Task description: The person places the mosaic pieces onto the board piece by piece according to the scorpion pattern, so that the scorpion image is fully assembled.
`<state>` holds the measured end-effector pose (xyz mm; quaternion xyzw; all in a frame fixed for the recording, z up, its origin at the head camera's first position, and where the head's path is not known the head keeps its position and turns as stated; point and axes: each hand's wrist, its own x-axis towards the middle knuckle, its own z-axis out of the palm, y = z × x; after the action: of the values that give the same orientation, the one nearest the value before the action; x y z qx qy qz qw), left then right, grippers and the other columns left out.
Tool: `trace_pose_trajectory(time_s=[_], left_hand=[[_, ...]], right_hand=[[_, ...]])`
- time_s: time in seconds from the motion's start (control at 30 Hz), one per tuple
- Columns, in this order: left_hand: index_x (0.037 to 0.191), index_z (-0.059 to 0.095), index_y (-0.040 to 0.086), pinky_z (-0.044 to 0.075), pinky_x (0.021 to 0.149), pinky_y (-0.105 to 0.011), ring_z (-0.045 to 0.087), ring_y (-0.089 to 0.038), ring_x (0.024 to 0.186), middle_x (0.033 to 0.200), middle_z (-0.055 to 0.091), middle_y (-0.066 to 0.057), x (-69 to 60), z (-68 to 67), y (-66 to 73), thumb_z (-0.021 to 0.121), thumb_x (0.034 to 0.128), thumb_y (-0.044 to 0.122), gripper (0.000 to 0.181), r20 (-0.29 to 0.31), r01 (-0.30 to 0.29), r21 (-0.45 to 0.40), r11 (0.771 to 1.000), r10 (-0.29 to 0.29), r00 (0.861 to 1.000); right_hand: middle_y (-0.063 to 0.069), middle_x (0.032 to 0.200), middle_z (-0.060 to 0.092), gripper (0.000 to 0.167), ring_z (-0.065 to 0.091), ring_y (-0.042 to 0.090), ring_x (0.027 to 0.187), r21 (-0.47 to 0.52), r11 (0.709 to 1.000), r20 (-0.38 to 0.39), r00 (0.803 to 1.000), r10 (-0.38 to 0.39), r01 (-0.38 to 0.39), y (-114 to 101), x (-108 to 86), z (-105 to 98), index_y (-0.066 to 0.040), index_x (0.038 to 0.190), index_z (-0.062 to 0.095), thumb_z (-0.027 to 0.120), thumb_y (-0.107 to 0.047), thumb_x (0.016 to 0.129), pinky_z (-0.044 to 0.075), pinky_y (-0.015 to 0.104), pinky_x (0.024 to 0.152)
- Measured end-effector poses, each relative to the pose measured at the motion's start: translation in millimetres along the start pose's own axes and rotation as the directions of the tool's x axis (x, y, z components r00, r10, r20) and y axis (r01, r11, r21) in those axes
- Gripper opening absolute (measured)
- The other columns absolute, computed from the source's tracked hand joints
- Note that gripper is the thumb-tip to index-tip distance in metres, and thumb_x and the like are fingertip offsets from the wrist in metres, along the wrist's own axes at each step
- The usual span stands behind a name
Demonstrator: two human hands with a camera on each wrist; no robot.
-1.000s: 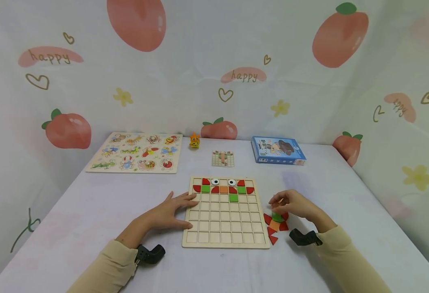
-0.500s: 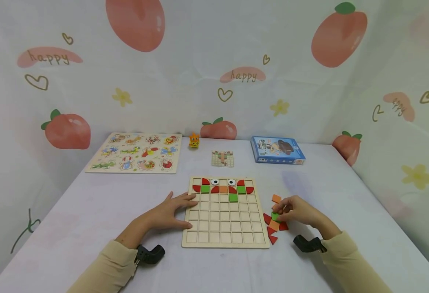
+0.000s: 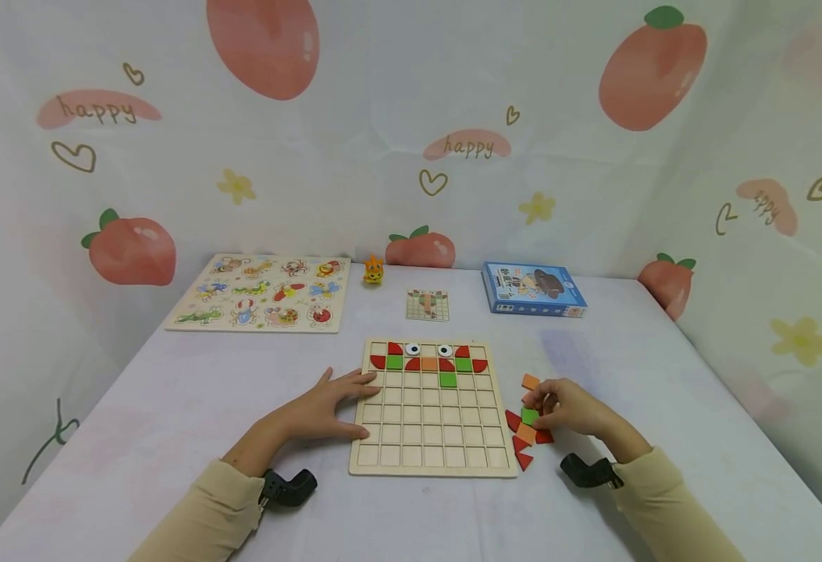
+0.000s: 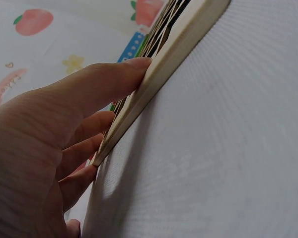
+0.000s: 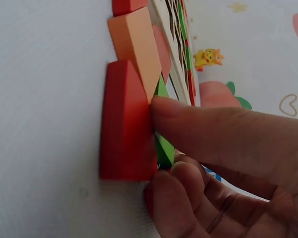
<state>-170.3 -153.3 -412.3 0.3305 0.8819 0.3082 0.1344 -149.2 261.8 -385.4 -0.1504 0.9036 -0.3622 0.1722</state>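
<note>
A wooden grid board (image 3: 421,457) lies on the table. Its upper rows hold red quarter-round pieces, green and orange squares and two eye tiles (image 3: 445,351). Along the board's left edge rests my left hand (image 3: 326,406), fingers spread; the left wrist view shows its thumb and fingertips touching the rim (image 4: 161,74). To the right of the board, my right hand (image 3: 572,406) bends over a loose cluster of pieces. Its thumb and fingers pinch a green square tile (image 5: 164,148), partly hidden by them. A red piece (image 5: 124,129) and an orange square (image 5: 136,44) lie beside it.
A pattern card (image 3: 428,304) lies behind the board. Farther back are an insect puzzle board (image 3: 256,293), a small orange-yellow toy figure (image 3: 373,270) and a blue box (image 3: 533,289). A loose orange square (image 3: 531,382) and red triangles (image 3: 524,460) lie right of the board.
My right hand has moved slightly right and nearer, uncovering orange squares at the back of the cluster, and its fingers have come down around the green tile. My left hand stays at the board's edge.
</note>
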Motion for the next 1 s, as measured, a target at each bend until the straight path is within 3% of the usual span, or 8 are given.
trace_pose_trajectory(time_s=[0.4,0.6,0.8,1.0], left_hand=[[0.136,0.050,0.016,-0.005,0.113,-0.060,0.017,-0.028,0.144,0.152,0.030,-0.002,-0.5,-0.4,2.5,0.071,0.0762,0.048,0.071,0.007,0.008,0.003,1.000,-0.008,1.000],[0.136,0.050,0.015,-0.005,0.113,-0.061,0.018,-0.029,0.144,0.152,0.031,-0.003,-1.1,-0.5,2.8,0.072,0.0762,0.048,0.071,0.002,0.003,0.004,1.000,-0.003,1.000],[0.136,0.050,0.016,-0.004,0.113,-0.061,0.018,-0.028,0.144,0.152,0.031,-0.002,-0.5,-0.3,2.3,0.071,0.0761,0.049,0.071,0.001,0.003,0.014,1.000,-0.003,1.000],[0.135,0.050,0.015,-0.004,0.113,-0.061,0.019,-0.028,0.144,0.152,0.032,-0.003,-0.1,-0.5,2.7,0.072,0.0757,0.048,0.071,-0.002,-0.001,0.007,1.000,0.001,1.000]], right_hand=[[0.009,0.092,0.062,0.027,0.050,0.017,0.073,0.022,1.000,-0.003,1.000,0.021,-0.021,-2.7,-1.5,3.4,0.005,0.097,0.060,0.073,-0.001,0.075,0.048,0.020,0.058],[0.008,0.090,0.061,0.026,0.051,0.015,0.073,-0.003,1.000,0.012,1.000,-0.021,0.021,-1.1,-0.6,2.1,0.004,0.097,0.060,0.074,-0.003,0.075,0.049,0.020,0.060],[0.005,0.084,0.061,0.016,0.052,0.016,0.074,0.015,1.000,0.041,0.999,-0.007,0.006,-1.5,5.0,-3.3,0.001,0.092,0.062,0.070,-0.007,0.080,0.049,0.021,0.062],[0.005,0.079,0.060,0.014,0.053,0.017,0.068,0.061,0.998,0.048,0.999,0.009,-0.011,-8.4,14.8,-8.5,0.001,0.089,0.060,0.066,-0.011,0.084,0.051,0.025,0.056]])
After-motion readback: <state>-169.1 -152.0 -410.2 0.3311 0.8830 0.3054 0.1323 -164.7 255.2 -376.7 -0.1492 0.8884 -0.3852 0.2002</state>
